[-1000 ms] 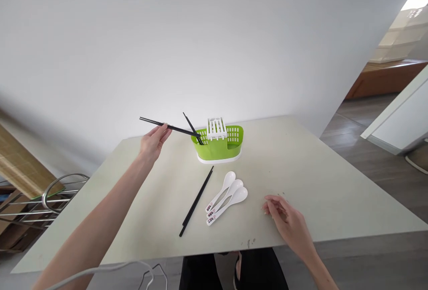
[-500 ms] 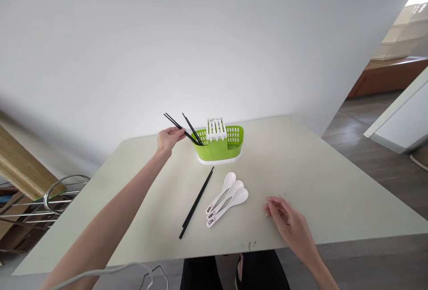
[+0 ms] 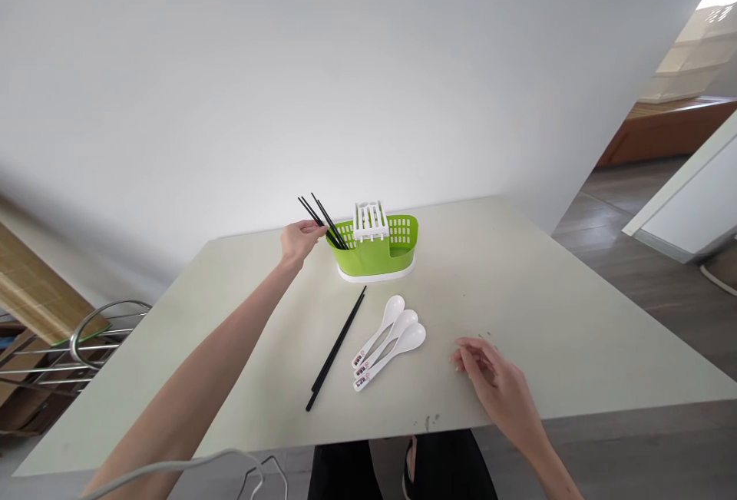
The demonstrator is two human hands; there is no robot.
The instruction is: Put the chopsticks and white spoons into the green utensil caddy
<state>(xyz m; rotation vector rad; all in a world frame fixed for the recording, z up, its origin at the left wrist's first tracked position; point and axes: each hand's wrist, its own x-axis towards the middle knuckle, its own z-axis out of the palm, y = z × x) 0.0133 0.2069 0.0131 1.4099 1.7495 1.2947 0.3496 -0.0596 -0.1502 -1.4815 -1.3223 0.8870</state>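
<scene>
My left hand point(image 3: 302, 241) is at the left end of a green utensil basket point(image 3: 374, 259), its fingers pinching a pair of black chopsticks point(image 3: 311, 210) whose lower ends are inside the left compartment. Another black pair point(image 3: 324, 213) leans in that same compartment, close beside them. One more pair of dark chopsticks point(image 3: 335, 350) lies slantwise on the table. To its right, three white spoons point(image 3: 387, 342) are fanned out with their bowls pointing away from me. My right hand point(image 3: 498, 382) rests at the table's near edge, fingers loosely curled around nothing.
A white slatted piece point(image 3: 371, 221) sits over the basket's middle. The pale table point(image 3: 518, 293) meets a white wall point(image 3: 368, 70) at the back. A metal rack point(image 3: 86, 342) stands to the left, and a grey cable point(image 3: 173, 466) hangs at the front left.
My left hand has moved right, towards the basket, and the chopsticks in it now stand steeper and deeper in the left compartment. My right hand has stayed in place.
</scene>
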